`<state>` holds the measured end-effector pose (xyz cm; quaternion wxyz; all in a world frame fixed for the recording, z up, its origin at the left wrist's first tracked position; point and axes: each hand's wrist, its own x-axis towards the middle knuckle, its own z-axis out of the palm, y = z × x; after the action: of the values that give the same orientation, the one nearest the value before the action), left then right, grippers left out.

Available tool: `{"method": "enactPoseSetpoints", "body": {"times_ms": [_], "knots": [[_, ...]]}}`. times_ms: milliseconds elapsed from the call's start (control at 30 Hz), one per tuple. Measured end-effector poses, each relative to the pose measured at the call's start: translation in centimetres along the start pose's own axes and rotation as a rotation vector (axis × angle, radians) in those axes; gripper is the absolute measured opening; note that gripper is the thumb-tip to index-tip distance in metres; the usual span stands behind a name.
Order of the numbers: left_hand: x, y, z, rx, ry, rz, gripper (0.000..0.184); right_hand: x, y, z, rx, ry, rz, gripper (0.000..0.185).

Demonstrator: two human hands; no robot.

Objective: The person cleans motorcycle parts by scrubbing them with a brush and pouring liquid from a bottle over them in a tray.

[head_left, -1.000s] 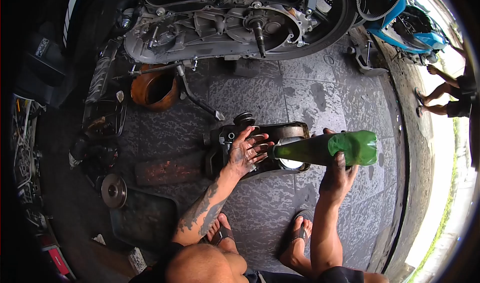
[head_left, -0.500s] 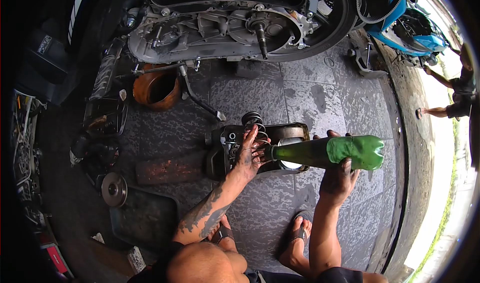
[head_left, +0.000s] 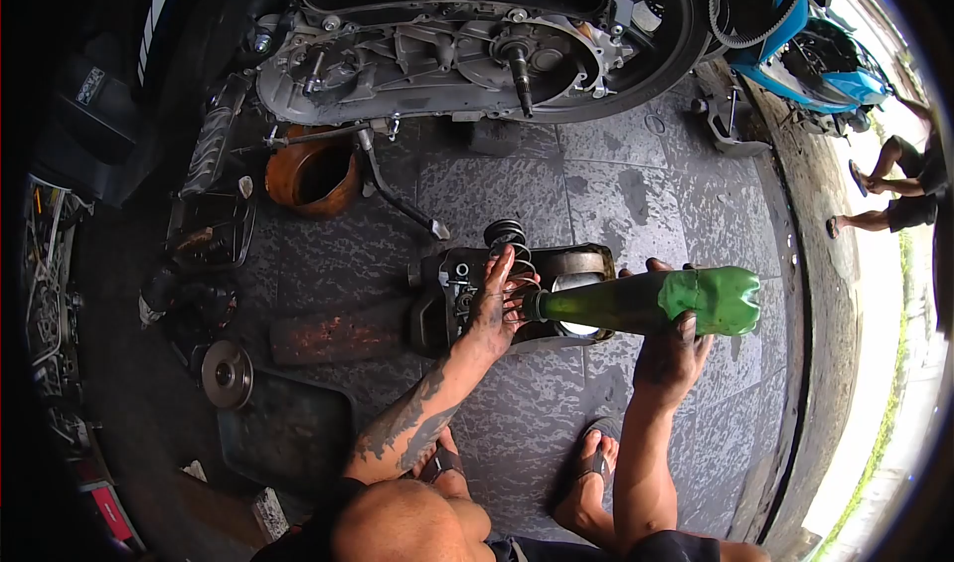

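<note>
My left hand point(head_left: 489, 312) is closed around a coil spring point(head_left: 525, 262) with a dark round end piece point(head_left: 505, 232) at its top. Grease or dirt darkens the fingers. My right hand point(head_left: 671, 348) grips a green plastic bottle point(head_left: 606, 304) near its base, with the thumb on the near side. The bottle lies almost level, its neck pointing left at my left hand's fingers. Whether its mouth touches the spring cannot be made out. Below both hands, a dark cover point(head_left: 429, 314) rests on the floor with small metal parts and a pale round piece in it.
Ahead stands a scooter with its opened engine casing point(head_left: 397, 60) and rear wheel. On the floor to the left are an orange-brown bowl point(head_left: 281, 179), a lug wrench point(head_left: 397, 194), a metal disc point(head_left: 228, 375) and a black tray point(head_left: 288, 453). A blue motorcycle point(head_left: 835, 75) and another person are at right.
My hands, the spring and the bottle are almost where they were; the bottle has shifted very slightly left. The person at far right has brought an arm and a leg into a different pose.
</note>
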<state>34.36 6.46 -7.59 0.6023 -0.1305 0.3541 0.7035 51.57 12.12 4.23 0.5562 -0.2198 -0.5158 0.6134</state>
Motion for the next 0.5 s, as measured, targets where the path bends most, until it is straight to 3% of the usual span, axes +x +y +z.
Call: {"method": "enactPoseSetpoints", "body": {"times_ms": [67,133,267,367,433,500], "knots": [[0.4,-0.1,-0.4,-0.012,-0.026,0.023,0.047,-0.1,-0.1,0.0,-0.01,-0.018,0.006,0.06],[1.1,0.1,-1.5,-0.073,-0.183,-0.048,0.048,-0.2,-0.1,0.0,-0.018,-0.037,0.012,0.059],[0.7,0.6,-1.2,-0.036,-0.195,-0.044,0.042,-0.1,-0.3,0.5,-0.012,0.021,0.027,0.061],[-0.1,0.0,-0.1,0.1,-0.121,0.085,0.034,0.0,-0.1,0.5,-0.027,0.026,0.021,0.064],[-0.2,-0.5,-0.2,0.029,-0.228,0.214,0.028,0.1,-0.2,0.5,-0.036,0.028,0.01,0.066],[-0.3,-0.2,-0.7,0.041,-0.266,0.184,0.032,0.2,-0.4,0.7,0.006,0.086,0.071,0.075]]}}
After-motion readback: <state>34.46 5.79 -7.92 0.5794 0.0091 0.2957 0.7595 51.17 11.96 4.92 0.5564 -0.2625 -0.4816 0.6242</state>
